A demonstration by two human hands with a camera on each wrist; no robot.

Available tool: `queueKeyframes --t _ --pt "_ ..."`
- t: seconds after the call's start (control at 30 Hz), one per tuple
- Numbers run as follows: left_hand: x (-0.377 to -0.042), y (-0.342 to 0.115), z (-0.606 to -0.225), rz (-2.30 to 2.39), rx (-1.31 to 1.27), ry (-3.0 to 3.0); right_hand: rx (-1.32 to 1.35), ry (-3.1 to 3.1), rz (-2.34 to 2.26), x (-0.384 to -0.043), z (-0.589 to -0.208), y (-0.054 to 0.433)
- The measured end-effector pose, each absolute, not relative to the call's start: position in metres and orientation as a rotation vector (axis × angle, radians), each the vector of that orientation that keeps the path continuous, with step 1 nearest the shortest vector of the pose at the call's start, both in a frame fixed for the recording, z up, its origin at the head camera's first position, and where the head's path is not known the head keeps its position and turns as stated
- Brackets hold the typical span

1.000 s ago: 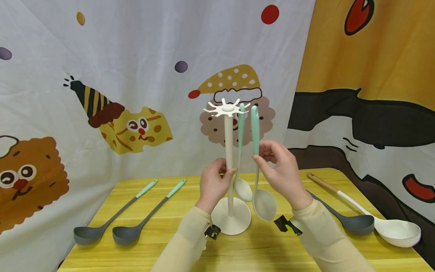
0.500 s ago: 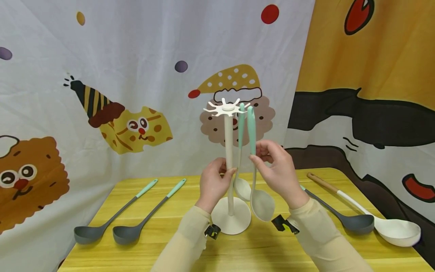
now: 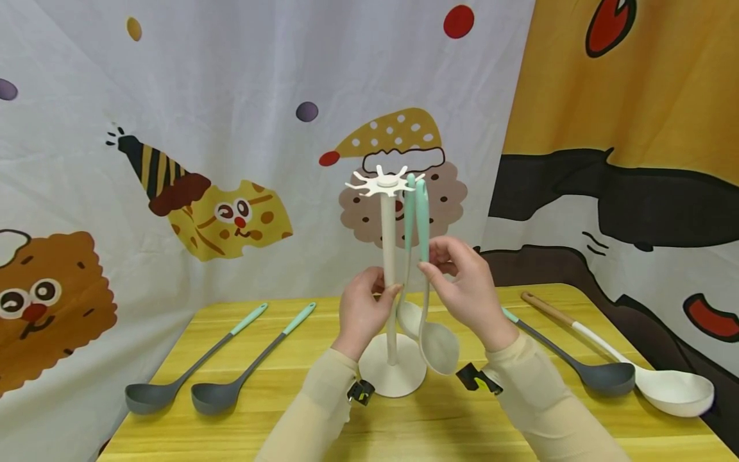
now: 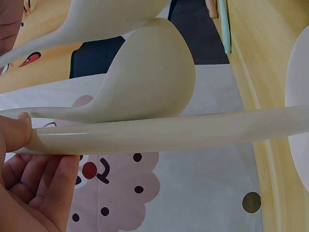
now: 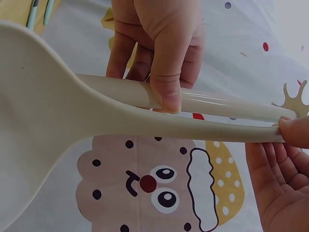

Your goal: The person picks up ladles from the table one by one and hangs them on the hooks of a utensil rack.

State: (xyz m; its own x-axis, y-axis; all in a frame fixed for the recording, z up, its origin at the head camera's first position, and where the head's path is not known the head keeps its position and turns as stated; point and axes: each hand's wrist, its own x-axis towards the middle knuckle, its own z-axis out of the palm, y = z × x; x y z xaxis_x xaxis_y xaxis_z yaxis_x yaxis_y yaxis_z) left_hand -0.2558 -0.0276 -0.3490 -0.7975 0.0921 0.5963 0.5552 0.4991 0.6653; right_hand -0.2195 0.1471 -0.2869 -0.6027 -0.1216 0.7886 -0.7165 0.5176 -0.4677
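Note:
A white utensil stand (image 3: pixel 389 237) stands upright on its round base, a ring of notched arms at its top. My left hand (image 3: pixel 366 308) grips its pole about halfway up, thumb in front. From one arm hangs a cream ladle (image 3: pixel 408 319) with a mint handle. My right hand (image 3: pixel 469 289) pinches a second cream ladle (image 3: pixel 440 348) where its mint handle meets the neck, bowl down. Its handle top is close to the stand's right-hand arms; whether they touch I cannot tell. The right wrist view shows the held ladle (image 5: pixel 34 106) crossing in front of the pole (image 5: pixel 212 102).
Two grey ladles with mint handles, an outer one (image 3: pixel 151 398) and an inner one (image 3: pixel 216 398), lie on the left of the wooden table (image 3: pixel 277 417). Another grey ladle (image 3: pixel 606 378) and a white ladle (image 3: pixel 675 391) with a wooden handle lie right. A printed curtain (image 3: pixel 242 83) hangs behind.
My right hand has shifted left with the held ladle, bringing its handle nearer the stand and the hanging ladle. My left hand keeps its place on the pole.

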Motion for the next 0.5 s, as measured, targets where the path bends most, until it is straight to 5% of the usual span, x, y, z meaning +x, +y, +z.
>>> queueKeyframes --t 0.5 --pt "-0.2554 -0.0274 -0.3485 -1.259 -0.531 -2.244 0.672 -2.056 1.05 -0.2182 -0.2849 0.145"
